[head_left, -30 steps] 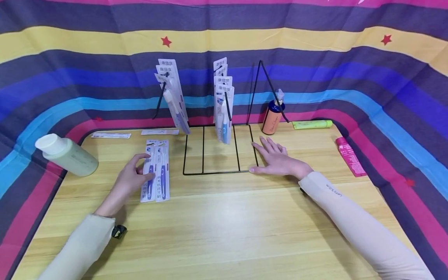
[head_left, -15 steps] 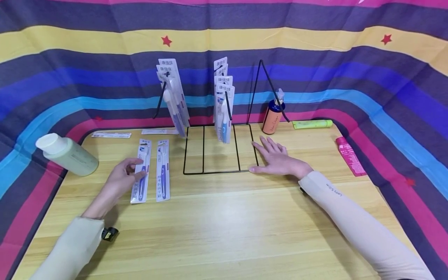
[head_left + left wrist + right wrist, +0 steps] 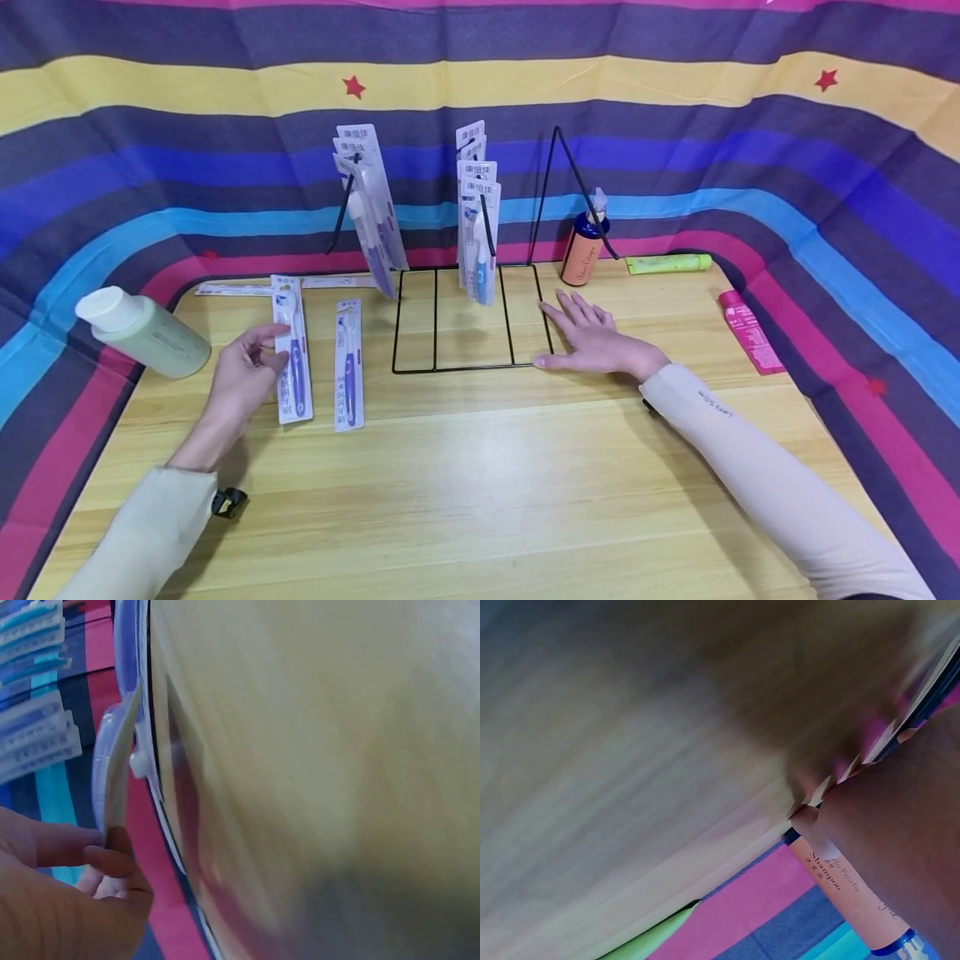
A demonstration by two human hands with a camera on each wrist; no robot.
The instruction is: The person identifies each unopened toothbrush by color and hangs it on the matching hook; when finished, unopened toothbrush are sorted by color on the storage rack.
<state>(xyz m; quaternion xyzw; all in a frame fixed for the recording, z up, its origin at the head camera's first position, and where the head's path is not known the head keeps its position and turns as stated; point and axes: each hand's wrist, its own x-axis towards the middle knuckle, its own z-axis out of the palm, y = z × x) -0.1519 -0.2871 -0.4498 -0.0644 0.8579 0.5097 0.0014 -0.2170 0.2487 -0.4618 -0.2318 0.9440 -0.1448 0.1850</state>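
My left hand [image 3: 242,379] pinches a carded toothbrush pack [image 3: 292,350] and holds it lifted over the wooden table's left side. The left wrist view shows that pack [image 3: 120,761] edge-on between thumb and fingers [image 3: 101,859]. A second toothbrush pack [image 3: 348,364] lies flat just right of it. My right hand [image 3: 592,340] rests flat, fingers straight, on the table at the right corner of the black wire rack's base [image 3: 468,367]. Several toothbrush packs [image 3: 478,233] hang on the rack's hooks, another cluster [image 3: 371,208] on its left hook.
A pale green bottle [image 3: 142,333] lies at the left edge. An orange shampoo bottle [image 3: 583,250] stands behind the rack, also seen in the right wrist view [image 3: 847,889]. A green tube [image 3: 667,265] and a pink tube [image 3: 750,333] lie at right. Flat packs [image 3: 236,290] lie at the back left.
My left hand has drawn one toothbrush pack away from its neighbour, leftward and up off the table. The right hand has stayed put.
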